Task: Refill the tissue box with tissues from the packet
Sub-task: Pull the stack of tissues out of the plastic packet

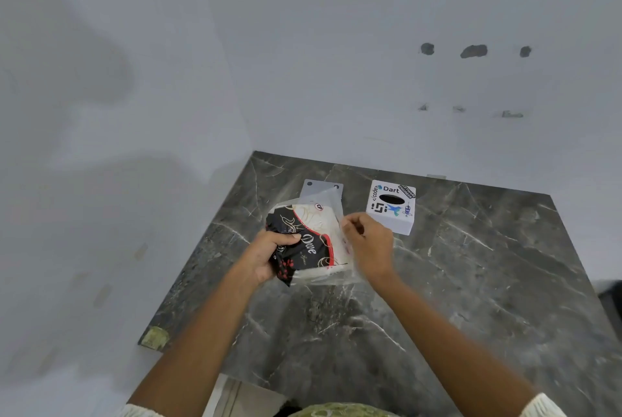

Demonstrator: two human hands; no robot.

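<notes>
A tissue packet in black, red and clear plastic, with white tissues inside, is held above the dark marble counter. My left hand grips its black left end. My right hand pinches the clear plastic at its right edge, fingers closed on the film. A white cube tissue box with stickers and a dark oval slot on top stands just right of the packet, behind my right hand. A flat white lid or panel lies behind the packet, partly hidden by it.
White walls meet in a corner behind the counter's far left. The counter's left edge drops off near a chipped corner. Bare marble stretches to the right and toward me.
</notes>
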